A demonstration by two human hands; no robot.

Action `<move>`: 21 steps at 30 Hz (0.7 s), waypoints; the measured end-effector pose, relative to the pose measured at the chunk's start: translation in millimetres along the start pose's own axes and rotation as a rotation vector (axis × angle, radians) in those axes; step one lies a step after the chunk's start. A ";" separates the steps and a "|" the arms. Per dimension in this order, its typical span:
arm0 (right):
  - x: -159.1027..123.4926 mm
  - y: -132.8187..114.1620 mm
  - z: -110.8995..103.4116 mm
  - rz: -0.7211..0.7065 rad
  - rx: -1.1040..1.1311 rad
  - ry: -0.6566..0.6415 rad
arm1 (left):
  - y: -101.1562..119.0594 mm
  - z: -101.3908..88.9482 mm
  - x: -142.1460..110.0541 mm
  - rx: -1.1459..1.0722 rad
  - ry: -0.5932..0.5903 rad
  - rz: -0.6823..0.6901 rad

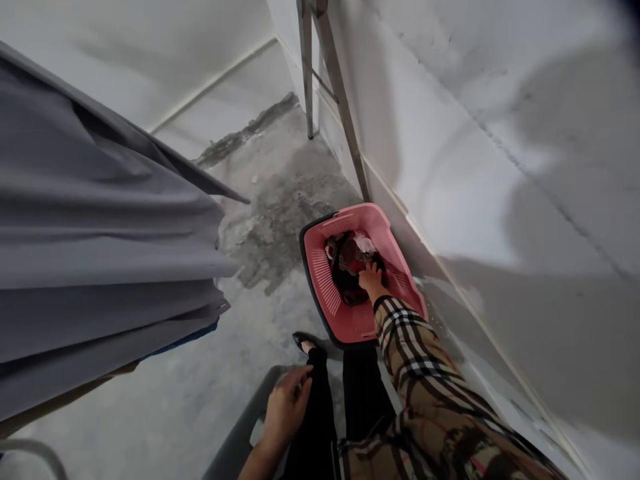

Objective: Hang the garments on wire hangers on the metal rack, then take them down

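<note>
A pink laundry basket (pixel 327 293) with a dark rim stands on the floor against the wall. Inside it lies a bundle of dark clothes (pixel 347 270) with reddish and pale pink patches. My right hand (pixel 371 277), in a plaid sleeve, reaches down into the basket. Its fingers are spread and touch the clothes; I see no cloth clasped in them. Over my left thigh hovers my left hand (pixel 287 403), apart from the basket. Its fingers are loosely bent with gaps between them, and it holds nothing.
Grey fabric (pixel 115 253) hangs in folds at the left. A metal frame's legs (pixel 340 87) lean along the wall behind the basket. The concrete floor (pixel 270 227) has a rough dark patch. A grey curved object (pixel 245 427) is beside my legs.
</note>
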State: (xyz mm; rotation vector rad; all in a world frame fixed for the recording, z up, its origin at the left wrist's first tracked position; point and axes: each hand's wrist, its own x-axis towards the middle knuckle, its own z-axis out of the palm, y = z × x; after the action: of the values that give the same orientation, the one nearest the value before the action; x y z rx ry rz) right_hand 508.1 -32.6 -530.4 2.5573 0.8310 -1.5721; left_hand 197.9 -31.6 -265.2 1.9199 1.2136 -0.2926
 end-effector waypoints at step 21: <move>-198.1 -52.9 -17.3 -0.692 1.074 -0.385 | 24.0 -3.2 25.1 -0.941 -0.070 -0.563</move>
State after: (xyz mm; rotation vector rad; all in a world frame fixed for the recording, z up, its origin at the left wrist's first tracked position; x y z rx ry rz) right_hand 429.5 -66.3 -343.2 2.3386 1.0778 -3.3416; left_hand 229.9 -17.9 -265.2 0.7488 1.4693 -0.0430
